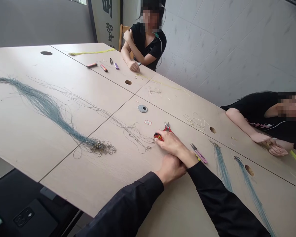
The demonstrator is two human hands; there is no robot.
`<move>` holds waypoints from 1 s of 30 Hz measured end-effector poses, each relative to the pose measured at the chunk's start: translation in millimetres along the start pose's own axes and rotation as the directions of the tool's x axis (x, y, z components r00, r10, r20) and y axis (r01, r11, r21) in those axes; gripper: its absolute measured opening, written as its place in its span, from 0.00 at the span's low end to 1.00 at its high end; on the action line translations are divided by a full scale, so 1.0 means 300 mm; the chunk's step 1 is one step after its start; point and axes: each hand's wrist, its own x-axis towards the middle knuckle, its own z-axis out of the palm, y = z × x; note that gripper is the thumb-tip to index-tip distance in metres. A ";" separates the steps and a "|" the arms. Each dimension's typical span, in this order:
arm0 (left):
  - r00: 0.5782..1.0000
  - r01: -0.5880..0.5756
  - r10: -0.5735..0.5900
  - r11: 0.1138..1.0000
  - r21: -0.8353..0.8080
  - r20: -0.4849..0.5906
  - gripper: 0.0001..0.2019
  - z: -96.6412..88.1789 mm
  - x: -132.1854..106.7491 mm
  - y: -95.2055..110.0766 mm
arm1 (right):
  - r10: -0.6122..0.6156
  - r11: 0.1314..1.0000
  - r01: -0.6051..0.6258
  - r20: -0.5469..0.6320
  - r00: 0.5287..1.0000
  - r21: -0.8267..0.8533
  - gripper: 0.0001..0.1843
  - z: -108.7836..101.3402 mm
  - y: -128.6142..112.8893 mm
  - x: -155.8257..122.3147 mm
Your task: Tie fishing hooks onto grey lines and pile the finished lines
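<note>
My right hand [171,143] lies on the table with its fingers stretched out, the fingertips touching the red handles of a pair of pliers [162,132]. It crosses over my left hand [170,168], which rests beneath the right wrist with its fingers hidden. Both arms wear black sleeves. Left of the hands, a long bundle of blue-grey line [51,112] ends in a heap of metal hooks [100,147]. Thin loose lines [135,136] run from there to just left of the pliers. Small snips with pink handles [199,154] lie just right of my right wrist.
A grey round cap [142,108] and a small label [148,122] lie beyond the pliers. Two more blue line bundles [223,166] lie at the right. One person [148,46] sits at the far end, another person [266,121] leans on the right edge. Lighters [103,67] lie far back.
</note>
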 end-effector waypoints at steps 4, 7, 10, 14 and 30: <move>1.000 0.021 -0.022 0.999 -0.027 -0.015 0.14 0.004 0.000 -0.004 | -0.045 0.999 0.045 -0.014 0.999 0.005 0.06 0.006 -0.001 0.005; 0.999 0.038 -0.039 0.998 -0.044 -0.004 0.12 0.011 0.001 -0.011 | -0.085 0.995 0.086 -0.017 0.996 0.043 0.08 0.007 -0.002 0.008; 0.999 0.048 -0.048 0.998 -0.042 0.003 0.12 0.015 0.004 -0.015 | -0.073 0.995 0.073 -0.008 0.997 0.060 0.10 0.006 -0.005 0.008; 0.996 0.084 -0.084 0.996 -0.028 -0.001 0.13 0.011 0.007 -0.011 | -0.045 0.999 0.045 -0.017 0.999 0.019 0.06 0.012 -0.007 0.013; 0.996 0.078 -0.078 0.997 -0.006 0.043 0.16 0.017 0.009 -0.010 | 0.021 0.992 -0.020 0.013 1.000 -0.121 0.08 0.034 -0.007 0.021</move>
